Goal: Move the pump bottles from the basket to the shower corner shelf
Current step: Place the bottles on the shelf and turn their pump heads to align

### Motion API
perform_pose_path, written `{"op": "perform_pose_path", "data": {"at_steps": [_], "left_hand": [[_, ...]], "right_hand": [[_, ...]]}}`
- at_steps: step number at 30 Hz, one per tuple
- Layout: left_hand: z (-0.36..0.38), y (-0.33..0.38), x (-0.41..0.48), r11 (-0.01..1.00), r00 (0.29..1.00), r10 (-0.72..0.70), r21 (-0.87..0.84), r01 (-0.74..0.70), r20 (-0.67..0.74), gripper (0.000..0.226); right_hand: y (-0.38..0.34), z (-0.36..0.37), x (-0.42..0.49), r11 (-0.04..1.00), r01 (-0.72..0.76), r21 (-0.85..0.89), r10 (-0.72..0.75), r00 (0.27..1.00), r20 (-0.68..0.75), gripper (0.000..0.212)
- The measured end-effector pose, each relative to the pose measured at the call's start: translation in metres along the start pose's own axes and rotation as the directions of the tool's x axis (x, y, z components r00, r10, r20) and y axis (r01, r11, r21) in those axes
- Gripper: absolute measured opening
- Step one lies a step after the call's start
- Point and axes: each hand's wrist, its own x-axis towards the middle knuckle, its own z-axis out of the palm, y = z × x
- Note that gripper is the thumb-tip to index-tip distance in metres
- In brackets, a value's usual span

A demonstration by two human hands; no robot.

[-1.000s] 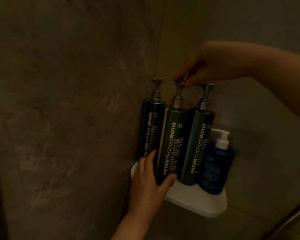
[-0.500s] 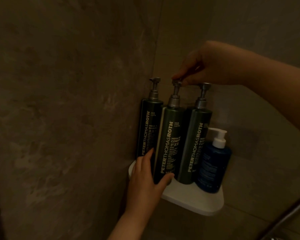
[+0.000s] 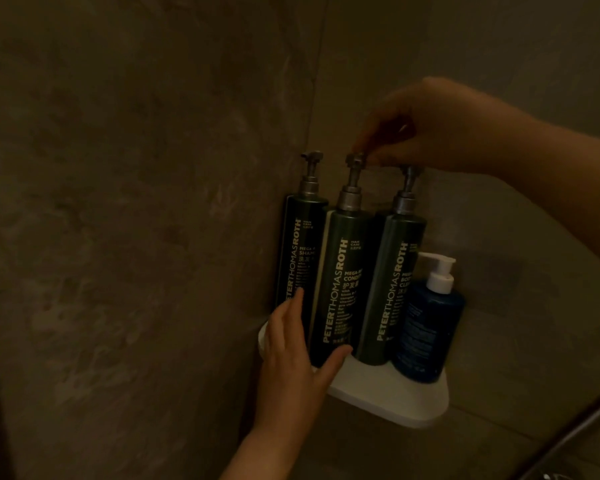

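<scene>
Three tall dark green pump bottles stand upright in a row on the white corner shelf (image 3: 388,398): a left bottle (image 3: 300,244), a middle bottle (image 3: 342,282) and a right bottle (image 3: 392,282). A shorter blue bottle (image 3: 426,327) with a white pump stands at the right end. My left hand (image 3: 293,362) wraps the base of the middle bottle, thumb in front, fingers between it and the left bottle. My right hand (image 3: 426,128) reaches in from the right and pinches the middle bottle's metal pump head. No basket is in view.
Dim stone-look walls meet in a corner (image 3: 317,98) right behind the bottles. A metal bar or hose (image 3: 575,431) runs diagonally at the lower right. The shelf's front right part is bare.
My right hand's fingertips have shifted slightly on the middle bottle's pump head. My left hand keeps its hold at the base. The bottles stand where they were.
</scene>
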Motion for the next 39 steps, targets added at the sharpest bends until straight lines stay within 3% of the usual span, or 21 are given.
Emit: {"op": "perform_pose_path", "data": {"at_steps": [3, 6, 39], "left_hand": [[0.003, 0.001, -0.007, 0.982, 0.972, 0.167, 0.112, -0.15, -0.165, 0.062], [0.009, -0.001, -0.007, 0.96, 0.951, 0.245, 0.187, -0.21, -0.19, 0.066], [0.018, 0.006, 0.027, 0.973, 0.986, 0.166, 0.162, -0.163, -0.01, 0.041]], "right_hand": [[0.001, 0.001, -0.004, 1.0, 0.029, 0.002, -0.029, 0.999, -0.03, 0.021], [0.003, 0.0, -0.005, 1.0, 0.011, -0.002, -0.011, 1.0, -0.022, 0.022], [0.015, 0.008, 0.007, 0.979, -0.156, -0.13, 0.166, 0.984, 0.066, 0.025]]}}
